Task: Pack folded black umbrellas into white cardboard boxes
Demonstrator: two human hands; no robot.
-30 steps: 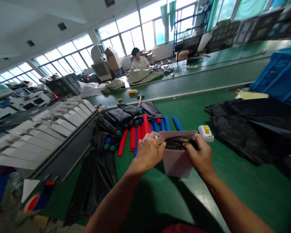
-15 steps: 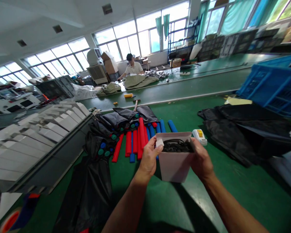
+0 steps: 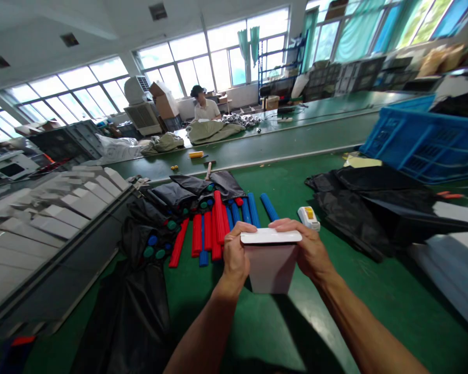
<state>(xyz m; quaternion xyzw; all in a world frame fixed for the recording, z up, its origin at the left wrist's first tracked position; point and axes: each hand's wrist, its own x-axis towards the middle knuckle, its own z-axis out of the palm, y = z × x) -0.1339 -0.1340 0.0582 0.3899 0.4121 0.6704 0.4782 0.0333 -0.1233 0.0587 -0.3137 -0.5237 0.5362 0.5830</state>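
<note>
Both hands grip a white cardboard box (image 3: 272,267) held over the green table. Its top flap now lies across the opening, so the contents are hidden. My left hand (image 3: 236,254) wraps the left side, with the thumb by the flap's edge. My right hand (image 3: 310,246) holds the right side, fingers over the flap's back edge. Just beyond the box lie red ribbed rods (image 3: 218,223) and blue ribbed rods (image 3: 253,208). A small white and yellow device (image 3: 308,218) sits past my right hand.
A grey crate (image 3: 74,291) full of white boxes (image 3: 42,228) stands left. Black bags (image 3: 152,228) with rods lie beside it. To the right are dark fabric (image 3: 351,208) and a blue crate (image 3: 425,140). Across the table a person (image 3: 206,106) sits behind olive cloth (image 3: 212,131).
The box's top flap has folded down over the dark coiled contents that showed before. My fingers have shifted onto the flap. The view has turned slightly right.
</note>
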